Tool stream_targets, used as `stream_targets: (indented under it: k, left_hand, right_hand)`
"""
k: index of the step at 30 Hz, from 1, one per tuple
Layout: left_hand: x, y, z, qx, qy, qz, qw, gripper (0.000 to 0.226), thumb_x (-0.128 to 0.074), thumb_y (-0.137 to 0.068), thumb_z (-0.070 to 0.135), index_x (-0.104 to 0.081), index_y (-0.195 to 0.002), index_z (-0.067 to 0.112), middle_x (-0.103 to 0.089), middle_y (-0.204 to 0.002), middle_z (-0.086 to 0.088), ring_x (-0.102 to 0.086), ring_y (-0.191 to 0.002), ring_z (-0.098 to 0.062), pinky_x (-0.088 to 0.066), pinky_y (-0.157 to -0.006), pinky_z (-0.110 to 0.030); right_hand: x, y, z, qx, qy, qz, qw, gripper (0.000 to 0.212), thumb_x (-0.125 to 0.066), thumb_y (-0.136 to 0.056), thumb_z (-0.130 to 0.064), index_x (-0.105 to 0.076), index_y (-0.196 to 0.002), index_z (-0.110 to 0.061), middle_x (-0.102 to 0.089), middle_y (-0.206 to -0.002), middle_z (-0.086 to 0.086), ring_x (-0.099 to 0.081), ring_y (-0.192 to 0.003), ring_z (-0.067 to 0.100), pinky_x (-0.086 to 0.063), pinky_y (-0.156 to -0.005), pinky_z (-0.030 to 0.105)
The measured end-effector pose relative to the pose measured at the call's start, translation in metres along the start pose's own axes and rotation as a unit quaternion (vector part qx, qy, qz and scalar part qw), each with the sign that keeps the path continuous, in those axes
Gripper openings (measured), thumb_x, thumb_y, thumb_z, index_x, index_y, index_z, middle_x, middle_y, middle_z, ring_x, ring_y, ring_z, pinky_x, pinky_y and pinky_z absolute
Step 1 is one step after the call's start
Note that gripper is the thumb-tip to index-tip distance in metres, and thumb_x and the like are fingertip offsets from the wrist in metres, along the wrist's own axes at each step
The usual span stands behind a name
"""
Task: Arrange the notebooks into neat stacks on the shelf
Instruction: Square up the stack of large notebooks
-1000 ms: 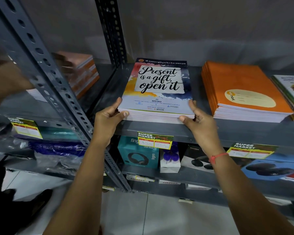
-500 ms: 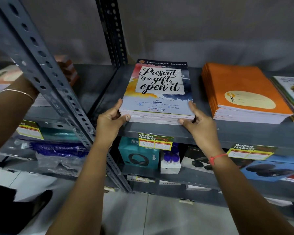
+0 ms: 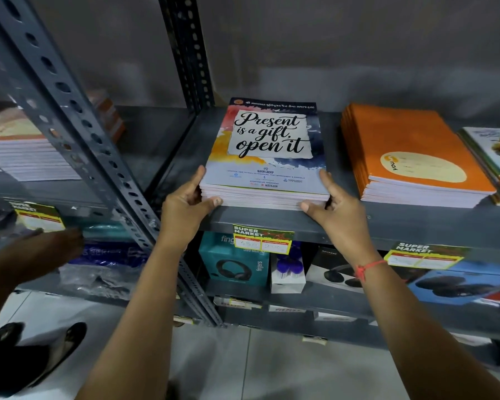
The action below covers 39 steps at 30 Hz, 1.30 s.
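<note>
the stack of notebooks (image 3: 264, 168), topped by the "present is a gift, open it" cover, lies flat on the grey metal shelf (image 3: 401, 223), with its near short edge right at the shelf's front lip and its long axis running from that lip toward the back wall. the left hand (image 3: 185, 207) is clamped on the near left corner of the stack: thumb lying along the front edge, fingers up the left side. the right hand (image 3: 334, 210) mirrors it on the near right corner, thumb on the front edge, fingers against the right side. so the stack sits straight ahead of both hands, between them, and neither is nearer than the other.

the page edges along the front look close to flush, with only slight stepping between books, so the job here seems to be squaring the pile. any push would run along the long axis, away from the lip toward the rear of the shelf, where bare shelf shows behind it. to the right, well apart, lies an orange stack of notebooks (image 3: 416, 157), parallel to it. left of the slotted upright (image 3: 78, 122), on the neighbouring shelf, sits another pile (image 3: 26, 157); a second person's blurred arm (image 3: 32, 255) reaches in below it.
</note>
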<state>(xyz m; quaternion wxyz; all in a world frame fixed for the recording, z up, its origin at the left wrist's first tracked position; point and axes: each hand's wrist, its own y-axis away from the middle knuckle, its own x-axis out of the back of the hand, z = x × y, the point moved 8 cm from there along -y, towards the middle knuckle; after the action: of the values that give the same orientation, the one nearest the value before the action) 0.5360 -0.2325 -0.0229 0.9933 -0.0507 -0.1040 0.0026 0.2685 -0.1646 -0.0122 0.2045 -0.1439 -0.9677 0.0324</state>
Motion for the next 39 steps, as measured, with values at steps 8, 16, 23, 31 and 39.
stream_targets:
  k: [8,16,23,31,39]
  left_hand:
    - [0.000,-0.003,0.001,-0.011,-0.083,0.000,0.996,0.071,-0.067,-0.079,-0.004,-0.037,-0.140,0.017,-0.061,-0.125,-0.001,-0.058,-0.109,-0.007,-0.043,-0.092,-0.013]
    - [0.002,0.000,0.002,-0.010,-0.081,0.022,0.996,0.067,-0.068,-0.078,-0.003,-0.043,-0.137,0.017,-0.062,-0.111,0.008,-0.061,-0.100,-0.005,-0.042,-0.073,0.008]
    - [0.000,0.001,0.006,-0.004,-0.027,-0.027,0.999,0.062,-0.067,-0.079,-0.003,-0.045,-0.135,0.013,-0.062,-0.124,-0.002,-0.059,-0.108,-0.008,-0.048,-0.088,-0.007]
    - [0.001,0.001,0.010,-0.009,0.024,-0.003,1.000,0.046,-0.056,-0.089,0.001,-0.045,-0.133,0.004,-0.057,-0.119,0.006,-0.060,-0.088,0.014,-0.047,-0.072,0.001]
    - [0.001,-0.002,0.005,-0.005,0.025,0.014,1.000,0.048,-0.059,-0.086,0.000,-0.045,-0.133,0.003,-0.060,-0.111,0.015,-0.061,-0.081,0.019,-0.046,-0.070,0.003]
  right_hand:
    - [-0.001,-0.004,0.001,-0.007,0.056,0.030,0.998,0.082,-0.070,-0.081,-0.009,-0.024,-0.149,-0.018,-0.061,-0.129,0.002,-0.054,-0.104,0.006,-0.040,-0.099,0.019]
    - [0.000,-0.004,-0.002,0.007,0.103,0.049,0.993,0.079,-0.070,-0.082,-0.013,-0.027,-0.148,-0.017,-0.063,-0.127,0.004,-0.054,-0.094,0.007,-0.040,-0.088,0.014]
    - [0.000,-0.007,0.009,-0.009,0.043,0.020,0.999,0.084,-0.072,-0.079,-0.016,-0.024,-0.149,-0.019,-0.062,-0.119,-0.007,-0.057,-0.106,0.008,-0.041,-0.097,0.018]
    - [0.002,-0.008,0.012,-0.006,-0.039,0.000,0.999,0.071,-0.060,-0.087,-0.034,-0.025,-0.148,-0.020,-0.040,-0.149,-0.004,-0.038,-0.134,0.009,-0.033,-0.108,0.025]
    - [0.002,-0.009,0.012,-0.005,-0.035,0.004,0.999,0.070,-0.063,-0.087,-0.028,-0.028,-0.147,-0.019,-0.045,-0.138,-0.016,-0.049,-0.116,-0.009,-0.037,-0.097,0.002]
